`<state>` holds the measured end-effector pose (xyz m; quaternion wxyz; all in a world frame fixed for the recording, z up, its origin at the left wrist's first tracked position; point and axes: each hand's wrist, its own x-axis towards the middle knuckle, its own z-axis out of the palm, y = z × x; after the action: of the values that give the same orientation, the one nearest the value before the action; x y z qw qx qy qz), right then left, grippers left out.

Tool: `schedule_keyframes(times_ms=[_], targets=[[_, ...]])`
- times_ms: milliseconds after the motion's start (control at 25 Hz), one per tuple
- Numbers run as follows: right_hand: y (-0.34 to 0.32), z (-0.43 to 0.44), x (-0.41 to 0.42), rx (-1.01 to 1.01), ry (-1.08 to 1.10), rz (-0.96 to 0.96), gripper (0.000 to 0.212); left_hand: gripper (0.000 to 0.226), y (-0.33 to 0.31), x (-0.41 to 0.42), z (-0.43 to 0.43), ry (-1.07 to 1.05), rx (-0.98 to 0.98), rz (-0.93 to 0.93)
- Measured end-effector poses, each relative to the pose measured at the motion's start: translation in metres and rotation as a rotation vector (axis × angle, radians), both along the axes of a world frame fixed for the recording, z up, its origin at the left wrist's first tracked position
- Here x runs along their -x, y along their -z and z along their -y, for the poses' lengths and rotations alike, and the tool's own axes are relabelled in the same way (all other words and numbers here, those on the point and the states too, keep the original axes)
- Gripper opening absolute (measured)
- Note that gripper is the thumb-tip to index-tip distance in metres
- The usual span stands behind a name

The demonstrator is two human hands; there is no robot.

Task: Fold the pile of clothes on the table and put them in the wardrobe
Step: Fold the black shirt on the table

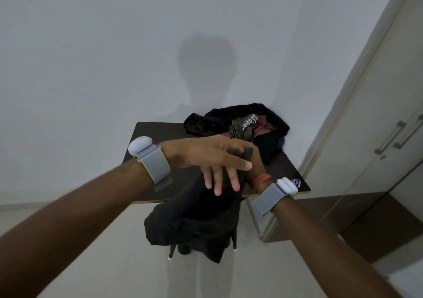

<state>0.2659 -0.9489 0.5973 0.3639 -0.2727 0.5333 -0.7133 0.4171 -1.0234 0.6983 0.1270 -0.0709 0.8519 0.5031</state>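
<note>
**Black garment hangs below the fingers, no fold made yet**

Left hand (206,158): fingers spread, mostly straight, laid across the top of the limp black fabric garment (194,224). They touch it and do not pinch.

Right hand (258,164) sits just behind the left fingertips and is mostly covered. Its fingers are hidden, so I cannot tell its grip. It probably carries the cloth, since the garment hangs free.

The garment drops straight down from the fingers, long axis vertical, in front of the near edge of the dark brown flat-topped table (155,135).

The crumpled heap of black, olive and maroon clothes (242,126) lies beyond the fingertips, at the table's far right corner.

The pale tall wardrobe with metal bar handles (366,126) stands off to the right of the fingers.

The left hand is the nearer one to the garment's top edge. It likely has to take hold there before the cloth can be spread out.
</note>
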Motion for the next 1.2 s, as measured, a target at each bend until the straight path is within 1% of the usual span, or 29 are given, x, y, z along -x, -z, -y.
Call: schedule_keyframes(times_ms=[40, 80, 160, 200, 240, 280, 360, 400, 440, 480, 560, 680, 760, 840, 960, 1000, 1080, 1160, 1200], targets=[[0.000, -0.001, 0.003, 0.022, -0.063, 0.052, 0.025, 0.021, 0.001, -0.002, 0.007, 0.019, -0.025, 0.025], [0.001, 0.000, 0.006, -0.003, -0.077, -0.025, 0.027, 0.024, 0.006, -0.003, 0.017, -0.035, -0.025, 0.014], [0.004, 0.004, 0.009, -0.013, -0.050, -0.274, 0.028, 0.022, 0.028, -0.001, 0.041, -0.251, 0.009, -0.019], [0.002, 0.005, 0.008, -0.005, -0.030, -0.372, 0.028, 0.019, 0.042, 0.000, 0.052, -0.358, 0.064, -0.021], [-0.002, 0.005, 0.007, 0.009, -0.006, -0.439, 0.028, 0.017, 0.060, 0.000, 0.062, -0.433, 0.132, -0.009], [-0.004, 0.005, 0.006, 0.032, 0.000, -0.470, 0.030, 0.020, 0.077, 0.000, 0.070, -0.466, 0.175, 0.011], [-0.010, 0.005, 0.007, 0.083, -0.023, -0.480, 0.033, 0.047, 0.106, -0.002, 0.077, -0.444, 0.162, 0.013], [-0.014, 0.005, 0.005, 0.096, -0.038, -0.463, 0.031, 0.059, 0.115, -0.003, 0.077, -0.419, 0.142, -0.036], [-0.016, 0.006, 0.005, 0.105, -0.058, -0.434, 0.029, 0.063, 0.118, -0.004, 0.074, -0.394, 0.100, -0.099], [-0.017, 0.007, 0.005, 0.100, -0.071, -0.441, 0.027, 0.060, 0.120, -0.002, 0.072, -0.381, 0.036, -0.159], [-0.018, 0.006, 0.008, 0.093, -0.077, -0.533, 0.027, 0.048, 0.117, 0.002, 0.071, -0.398, -0.065, -0.226], [-0.017, 0.002, 0.015, 0.085, -0.098, -0.622, 0.028, 0.053, 0.116, 0.002, 0.075, -0.429, -0.179, -0.280], [-0.016, -0.001, 0.019, 0.075, -0.099, -0.672, 0.028, 0.047, 0.118, 0.002, 0.077, -0.442, -0.261, -0.303], [-0.014, -0.004, 0.020, 0.049, -0.098, -0.671, 0.028, 0.039, 0.116, 0.003, 0.074, -0.392, -0.322, -0.316], [-0.006, -0.008, 0.025, -0.006, -0.075, -0.659, 0.030, 0.018, 0.114, 0.007, 0.067, -0.287, -0.282, -0.354], [-0.003, -0.010, 0.027, 0.001, -0.065, -0.665, 0.028, 0.019, 0.113, 0.009, 0.065, -0.278, -0.267, -0.386], [0.001, -0.014, 0.031, 0.009, -0.055, -0.666, 0.024, 0.026, 0.113, 0.013, 0.063, -0.354, -0.234, -0.486], [0.003, -0.018, 0.035, -0.008, -0.060, -0.676, 0.023, 0.018, 0.111, 0.017, 0.062, -0.451, -0.180, -0.577], [0.003, -0.020, 0.038, -0.026, -0.068, -0.650, 0.024, 0.018, 0.110, 0.019, 0.061, -0.463, -0.149, -0.600]])
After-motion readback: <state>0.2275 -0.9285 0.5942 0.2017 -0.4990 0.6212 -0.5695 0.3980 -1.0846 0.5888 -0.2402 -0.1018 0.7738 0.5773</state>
